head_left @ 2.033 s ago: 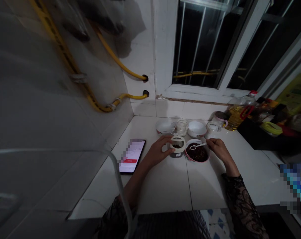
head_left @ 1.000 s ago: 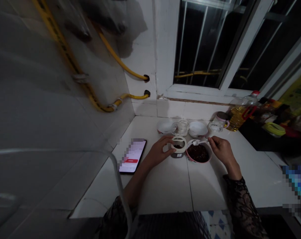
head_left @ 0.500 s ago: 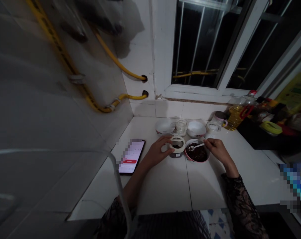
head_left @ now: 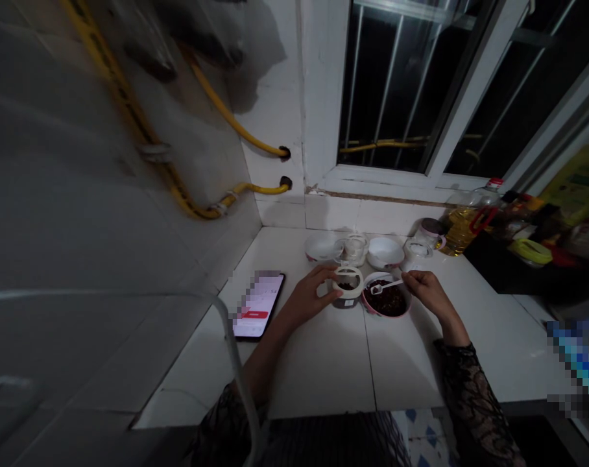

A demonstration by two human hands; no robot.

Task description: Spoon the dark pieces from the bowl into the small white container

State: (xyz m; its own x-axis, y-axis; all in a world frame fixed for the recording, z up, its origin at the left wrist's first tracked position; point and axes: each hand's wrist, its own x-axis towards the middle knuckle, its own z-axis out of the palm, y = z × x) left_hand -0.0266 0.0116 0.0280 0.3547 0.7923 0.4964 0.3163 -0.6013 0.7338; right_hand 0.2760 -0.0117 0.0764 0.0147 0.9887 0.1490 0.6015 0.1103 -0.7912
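Note:
My left hand (head_left: 312, 293) is closed around the side of a small clear jar (head_left: 347, 297) with a pale rim, thumb and fingers on opposite sides. Dark contents show inside the jar. Between the fingertips of my right hand (head_left: 429, 293) is the handle of a small white spoon (head_left: 390, 284). The spoon's head hangs over a bowl (head_left: 408, 309) with a pinkish rim, just right of the jar. Dark reddish-brown food (head_left: 388, 301) lies in the bowl; whether the spoon touches it I cannot tell.
Behind stand a white bowl (head_left: 384, 251), another bowl (head_left: 320, 248), a clear container (head_left: 357, 248) and a glass jar (head_left: 417, 251). A lit phone (head_left: 261, 305) lies left on the counter. An oil bottle (head_left: 462, 227) stands back right. A pale curved bar (head_left: 233, 363) crosses the lower left.
Both hands keep their grips on the jar and the spoon. The view has shifted very slightly; the spoon has barely moved over the bowl.

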